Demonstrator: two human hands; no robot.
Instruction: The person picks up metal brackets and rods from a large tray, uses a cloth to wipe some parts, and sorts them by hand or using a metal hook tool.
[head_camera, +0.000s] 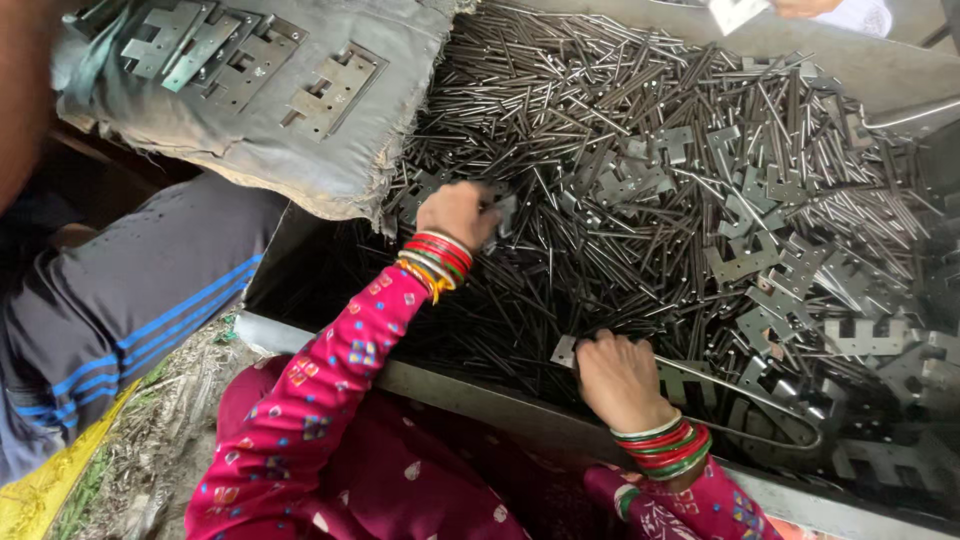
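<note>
Way too many thin metal pins (600, 150) to count, a whole heap filling the metal tray (480, 395). Flat notched hinge plates (745, 262) are mixed in on the right half of the heap, easily a couple dozen, no exact count possible. Four or five more plates (330, 92) sit on a grey sack (250, 150) at top left.

Two hands in view from the wearer, both with stacks of red and green bangles over pink patterned sleeves. The left hand (458, 212) is curled narrow, fingers pinched on a small hinge plate (505, 212) right at the left edge of the pin heap. The right hand (618, 378) is closed into a loose fist low in the tray, gripping one plate (566, 350) whose corner sticks out past the knuckles, just beside a bent wire handle (740, 395).

Someone else's leg in dark track pants with blue stripes (130, 300) is off to the left.
</note>
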